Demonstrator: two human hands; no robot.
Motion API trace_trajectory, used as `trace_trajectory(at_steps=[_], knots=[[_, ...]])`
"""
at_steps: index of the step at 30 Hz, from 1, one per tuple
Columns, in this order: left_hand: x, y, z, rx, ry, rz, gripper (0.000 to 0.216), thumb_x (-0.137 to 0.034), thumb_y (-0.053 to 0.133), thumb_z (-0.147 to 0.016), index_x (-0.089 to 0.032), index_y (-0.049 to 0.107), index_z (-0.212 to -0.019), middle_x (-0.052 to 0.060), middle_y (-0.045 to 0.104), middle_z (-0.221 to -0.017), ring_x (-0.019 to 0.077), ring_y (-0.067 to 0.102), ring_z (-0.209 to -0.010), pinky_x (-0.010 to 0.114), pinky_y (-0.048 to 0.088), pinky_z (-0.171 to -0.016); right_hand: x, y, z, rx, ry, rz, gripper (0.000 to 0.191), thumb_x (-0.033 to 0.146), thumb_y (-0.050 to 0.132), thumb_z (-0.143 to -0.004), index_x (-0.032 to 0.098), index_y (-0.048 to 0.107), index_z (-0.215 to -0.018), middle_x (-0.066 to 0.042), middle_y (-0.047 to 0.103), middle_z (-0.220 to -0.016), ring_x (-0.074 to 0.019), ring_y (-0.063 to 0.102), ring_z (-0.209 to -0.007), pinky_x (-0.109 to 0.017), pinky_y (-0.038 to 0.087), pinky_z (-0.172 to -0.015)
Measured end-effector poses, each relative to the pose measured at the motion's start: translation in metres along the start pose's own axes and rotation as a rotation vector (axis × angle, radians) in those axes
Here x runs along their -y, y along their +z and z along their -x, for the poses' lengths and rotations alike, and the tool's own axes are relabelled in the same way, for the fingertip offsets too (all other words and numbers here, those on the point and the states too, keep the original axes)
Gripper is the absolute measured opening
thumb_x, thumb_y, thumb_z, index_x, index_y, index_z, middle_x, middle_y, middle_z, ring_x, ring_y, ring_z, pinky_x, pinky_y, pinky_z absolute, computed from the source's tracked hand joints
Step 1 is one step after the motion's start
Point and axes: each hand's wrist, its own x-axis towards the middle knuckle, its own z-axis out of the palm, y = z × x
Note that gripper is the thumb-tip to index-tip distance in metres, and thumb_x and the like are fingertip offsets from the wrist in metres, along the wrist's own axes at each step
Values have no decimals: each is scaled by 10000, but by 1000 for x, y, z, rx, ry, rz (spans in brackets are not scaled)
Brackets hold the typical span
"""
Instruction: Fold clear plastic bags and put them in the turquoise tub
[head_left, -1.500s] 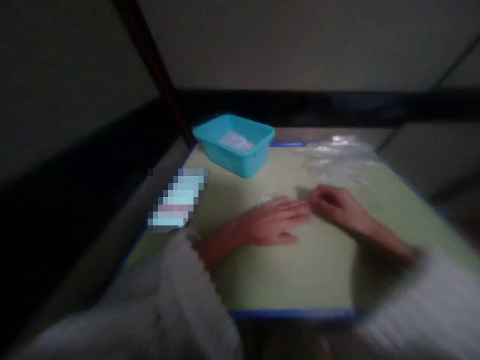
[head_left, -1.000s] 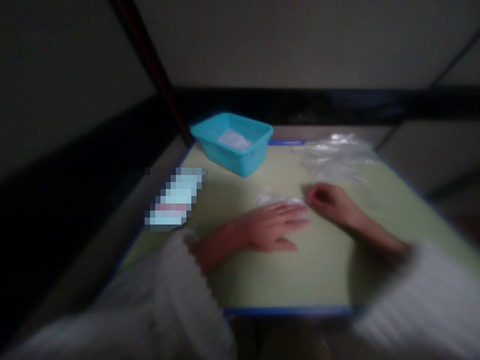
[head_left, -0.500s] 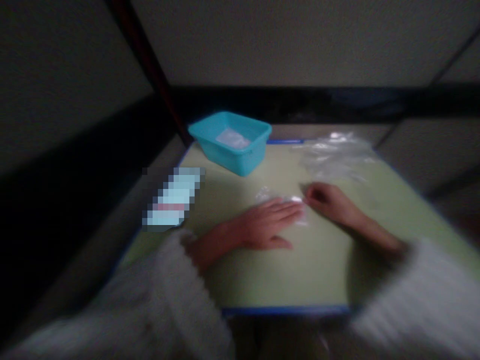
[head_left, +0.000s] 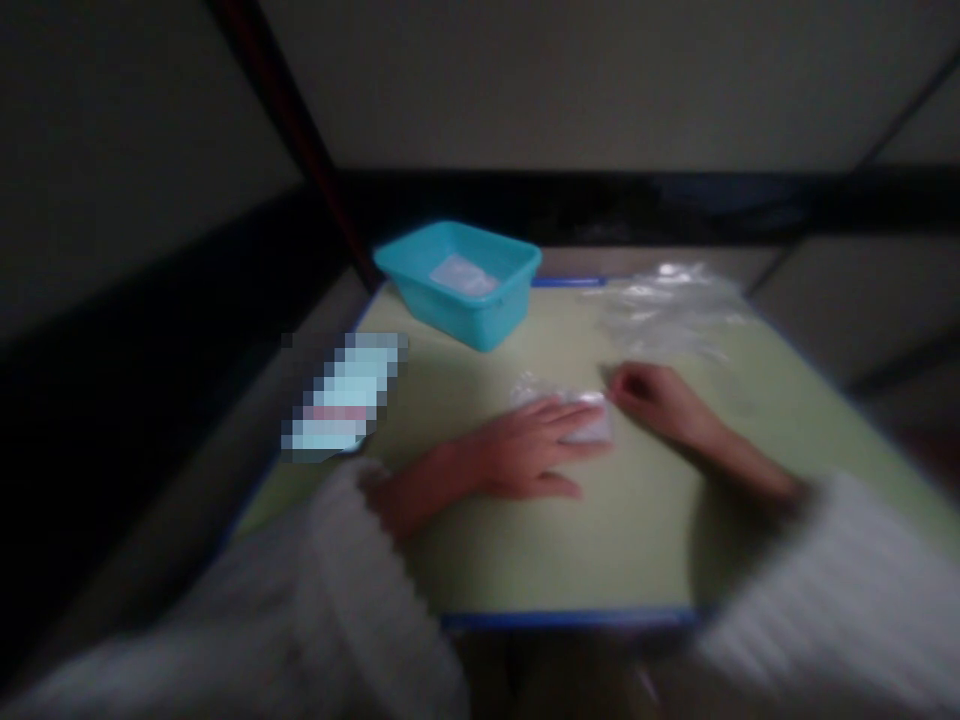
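Observation:
My left hand point(head_left: 529, 450) lies flat with its fingers spread over a clear plastic bag point(head_left: 592, 428) on the table. Much of the bag is hidden beneath the palm and fingers; a whitish patch shows between them. Just past the bag's right end is my right hand point(head_left: 656, 400), its fingers curled and the thumb and forefinger pinched together near the bag's corner. Whether a bit of the bag is caught in that pinch is too blurred to make out.
A turquoise plastic basket point(head_left: 487, 322) stands at the back left, holding a whitish packet point(head_left: 463, 274). Several clear bags point(head_left: 667, 310) lie heaped at the back right. A pixelated phone-like object point(head_left: 349, 395) rests at the left edge of the pale table point(head_left: 570, 570), which has a blue rim.
The fingers of my left hand have spread apart, showing more of the bag between them. My right hand has stayed nearly in place, still pinched.

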Motion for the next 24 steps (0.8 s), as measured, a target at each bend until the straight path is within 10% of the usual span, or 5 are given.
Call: trace_trajectory(at_steps=[10,15,24], knots=[[-5,-2,-2,-51,-105,11,530,-450,376,-936,-178,391,-1390,98,268,-1513,204,201,-1411,379,158,-1155,6,-1,1,-68,-21,158,180,265,472,-840,178,551,-703,-49,605,-647,-159,518,-575,-276,401,-560],[-7,7,-6,-141,-313,-80,544,-382,291,-962,-66,316,-1404,146,266,-1506,221,191,-1413,406,145,-1162,27,11,16,-91,-160,254,344,263,350,-922,89,561,-1131,-193,636,-1084,-250,606,-962,-374,474,-830],[-6,18,-5,-136,-344,-174,698,-527,198,-950,1,288,-1397,210,253,-1492,252,192,-1410,397,143,-1163,33,39,37,114,-261,528,629,432,232,-956,41,244,-1450,-225,292,-1482,-284,209,-1398,-523,230,-1098]])
